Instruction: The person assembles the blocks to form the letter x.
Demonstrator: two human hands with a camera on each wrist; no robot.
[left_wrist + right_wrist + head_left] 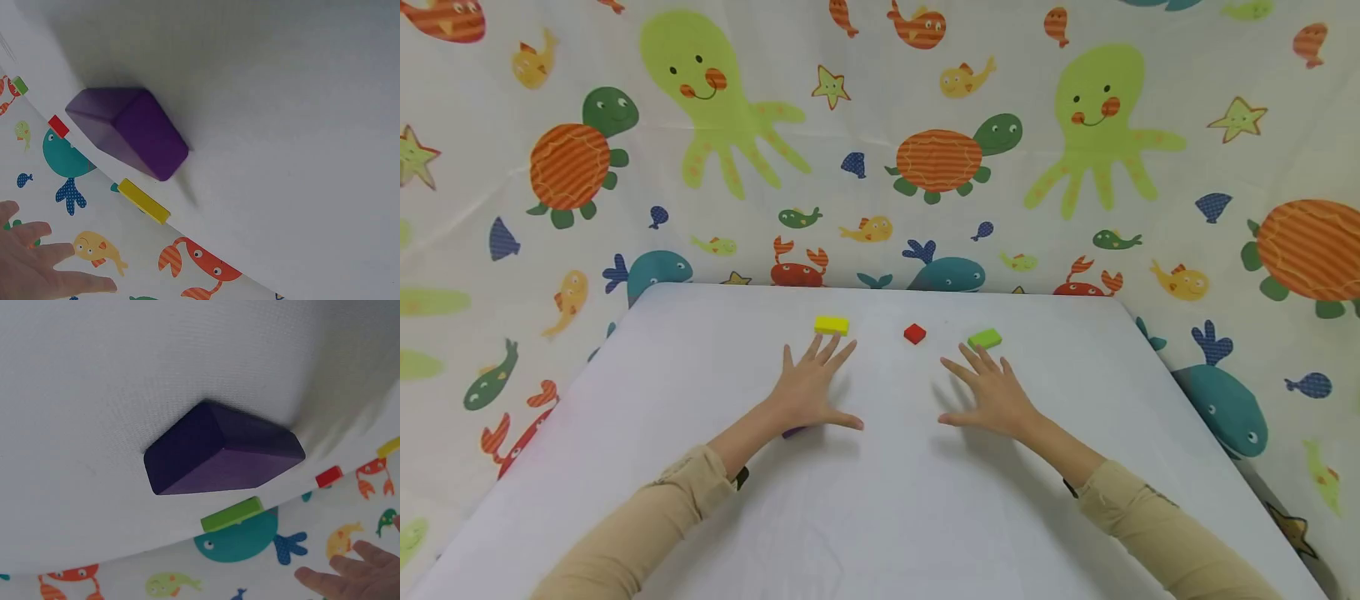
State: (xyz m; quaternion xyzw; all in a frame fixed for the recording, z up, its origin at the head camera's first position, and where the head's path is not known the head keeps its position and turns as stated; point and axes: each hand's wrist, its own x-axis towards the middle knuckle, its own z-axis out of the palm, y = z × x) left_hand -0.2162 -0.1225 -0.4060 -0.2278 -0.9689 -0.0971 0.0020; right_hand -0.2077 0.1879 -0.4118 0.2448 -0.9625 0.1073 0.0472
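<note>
My left hand (pixel 805 390) is held over the white table, fingers spread and thumb pointing inward, holding nothing. Only a sliver of a purple block (pixel 792 432) shows from behind its wrist; the left wrist view gives the whole wedge-like purple block (pixel 125 128). Opposite, my right hand (pixel 997 402) hovers with spread fingers, also with nothing in it. A purple block (pixel 219 453) lies below it in the right wrist view, hidden in the head view. Just beyond the left fingertips is a yellow block (pixel 832 325); a light green block (pixel 984 338) lies beyond the right ones.
Between the yellow and green blocks, a small red block (pixel 915 333) lies near the far side of the white table (pixel 895 517). A curtain (pixel 865 125) printed with sea animals hangs behind and along the sides of the table.
</note>
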